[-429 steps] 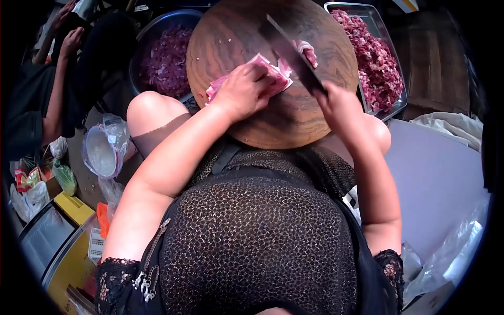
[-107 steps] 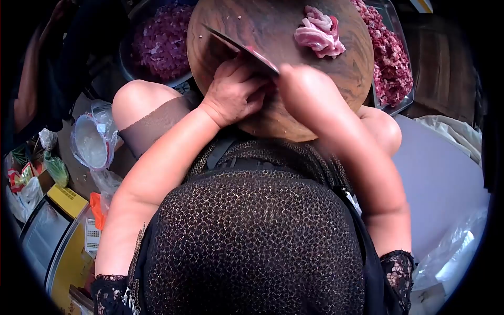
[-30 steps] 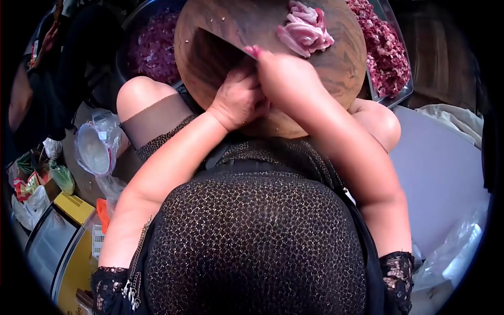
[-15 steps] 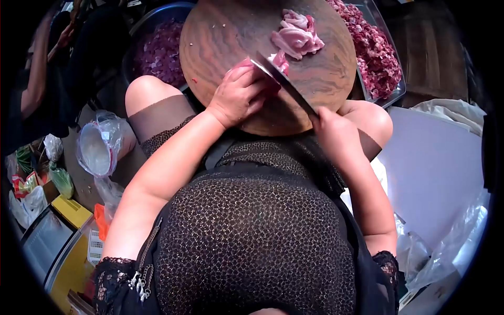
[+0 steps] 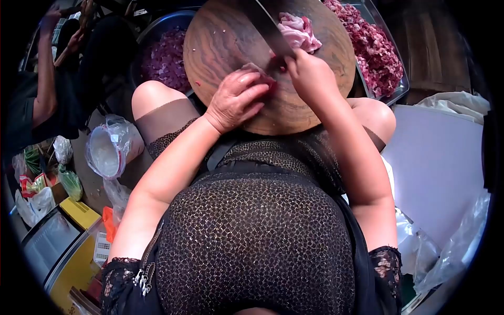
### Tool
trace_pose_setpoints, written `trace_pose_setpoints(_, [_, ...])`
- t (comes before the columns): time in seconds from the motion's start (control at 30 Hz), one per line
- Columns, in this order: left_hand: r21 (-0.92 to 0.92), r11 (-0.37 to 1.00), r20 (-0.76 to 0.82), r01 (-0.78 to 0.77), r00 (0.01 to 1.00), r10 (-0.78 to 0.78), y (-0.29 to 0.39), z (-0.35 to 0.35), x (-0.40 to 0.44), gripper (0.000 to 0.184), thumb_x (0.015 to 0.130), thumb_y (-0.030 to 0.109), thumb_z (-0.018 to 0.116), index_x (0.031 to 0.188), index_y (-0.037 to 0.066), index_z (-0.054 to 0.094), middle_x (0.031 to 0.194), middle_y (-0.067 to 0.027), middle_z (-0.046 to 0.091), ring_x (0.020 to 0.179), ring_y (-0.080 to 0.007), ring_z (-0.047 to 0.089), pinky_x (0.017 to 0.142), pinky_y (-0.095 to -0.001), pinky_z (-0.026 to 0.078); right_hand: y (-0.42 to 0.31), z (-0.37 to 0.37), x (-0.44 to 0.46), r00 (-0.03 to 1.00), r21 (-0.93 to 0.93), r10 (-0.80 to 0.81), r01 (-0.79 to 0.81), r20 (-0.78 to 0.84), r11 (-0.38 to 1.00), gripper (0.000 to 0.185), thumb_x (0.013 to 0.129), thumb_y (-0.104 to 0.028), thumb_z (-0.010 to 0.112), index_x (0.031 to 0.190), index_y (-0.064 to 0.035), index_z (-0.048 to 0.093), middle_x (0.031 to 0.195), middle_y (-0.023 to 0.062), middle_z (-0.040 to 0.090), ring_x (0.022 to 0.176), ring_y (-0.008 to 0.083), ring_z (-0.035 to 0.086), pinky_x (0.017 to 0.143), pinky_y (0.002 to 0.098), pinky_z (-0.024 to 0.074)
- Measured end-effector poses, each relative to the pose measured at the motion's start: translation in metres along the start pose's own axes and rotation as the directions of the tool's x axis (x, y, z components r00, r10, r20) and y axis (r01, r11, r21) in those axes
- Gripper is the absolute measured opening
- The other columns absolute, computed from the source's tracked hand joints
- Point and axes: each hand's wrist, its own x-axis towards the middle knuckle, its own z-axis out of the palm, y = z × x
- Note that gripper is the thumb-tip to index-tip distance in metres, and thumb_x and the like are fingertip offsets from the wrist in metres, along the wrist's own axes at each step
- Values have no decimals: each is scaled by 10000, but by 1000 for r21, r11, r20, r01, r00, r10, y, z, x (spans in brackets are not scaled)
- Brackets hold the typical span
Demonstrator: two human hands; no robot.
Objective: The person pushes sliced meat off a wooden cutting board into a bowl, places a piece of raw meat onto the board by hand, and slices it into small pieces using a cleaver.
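Cleaver (image 5: 269, 27): long axis slants up-left to frame's top edge, right hand (image 5: 314, 76) gripping; curled left hand (image 5: 235, 100) holds meat (image 5: 271, 85).

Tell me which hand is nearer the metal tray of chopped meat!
Right. The right hand, holding the cleaver, is left of the metal tray; the left hand is farther left.
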Motion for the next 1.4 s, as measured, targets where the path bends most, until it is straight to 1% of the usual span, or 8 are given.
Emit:
trace_pose_setpoints(0.13, [121, 991, 21, 50, 998, -53, -9, 6, -6, 391, 730, 188, 748, 1106, 127, 661, 1141, -53, 605, 1163, -272, 556, 979, -415, 460, 1, -33, -66, 984, -61, 0, 11, 178, 998, 239, 967, -285, 542, 981, -58, 614, 779, 215, 664, 767, 416, 657, 689, 515, 518])
trace_pose_setpoints(0.43, [129, 988, 35, 85, 995, -90, -4, 2, 4, 418, 691, 158, 750, 1100, 103, 683, 1172, -117, 607, 1063, -338, 586, 899, -444, 493, -1, -27, -112, 969, -374, -140, 210, 206, 903, 31, 857, -81, 557, 857, -60, 534, 666, 118, 625, 622, 282, 677, 516, 391, 540])
trace_pose_setpoints(0.8, [9, 985, 28, 172, 985, -172, -16, 10, -1, 376, 702, 171, 719, 1077, 161, 698, 1119, -70, 634, 1116, -304, 564, 982, -437, 467, -23, -24, -49, 903, -247, -71, 190, 423, 950, 80, 847, -78, 532, 874, -9, 563, 737, 184, 671, 688, 345, 691, 585, 453, 557])
trace_pose_setpoints(0.93, [-26, 993, 71, 118, 991, -116, -19, 11, -5, 392, 689, 141, 729, 1071, 62, 688, 1140, -127, 647, 1113, -358, 580, 1001, -458, 448, -46, 9, 11, 870, -241, -135, 275, 474, 931, 148, 852, -92, 553, 925, -12, 654, 804, 167, 704, 726, 323, 708, 601, 421, 569])
trace_pose_setpoints(1.1, [3, 997, 69, 80, 994, -80, -17, 5, -7, 393, 697, 120, 723, 1079, 57, 657, 1127, -124, 632, 1081, -327, 590, 987, -454, 454, -19, 26, 52, 884, -132, -350, 405, 311, 905, 193, 916, -175, 546, 981, -31, 656, 905, 186, 701, 849, 357, 690, 755, 449, 547])
trace_pose_setpoints(1.17, [22, 997, 43, 73, 996, -74, -15, 3, -6, 373, 714, 125, 720, 1077, 74, 652, 1130, -98, 627, 1084, -315, 585, 993, -447, 450, -18, 16, 48, 977, 91, 131, -148, 170, 985, 251, 951, -233, 525, 987, -12, 639, 878, 206, 689, 839, 387, 673, 767, 475, 527])
trace_pose_setpoints(1.2, [99, 991, 48, 88, 995, -93, -10, 2, -8, 362, 726, 140, 718, 1078, 85, 655, 1139, -84, 628, 1103, -303, 580, 1005, -449, 439, -9, 12, 42, 998, 53, 52, -54, 41, 997, 308, 967, -275, 513, 979, 13, 619, 847, 219, 680, 835, 407, 659, 778, 494, 511])
trace_pose_setpoints(1.4, [314, 946, 1, 76, 997, -81, 2, 4, -10, 329, 755, 193, 725, 1069, 110, 671, 1166, -44, 628, 1176, -255, 558, 1040, -465, 408, 5, -30, -56, 981, -75, -74, 89, 179, 993, 232, 967, -245, 528, 906, -29, 589, 763, 228, 658, 726, 422, 648, 647, 525, 512])
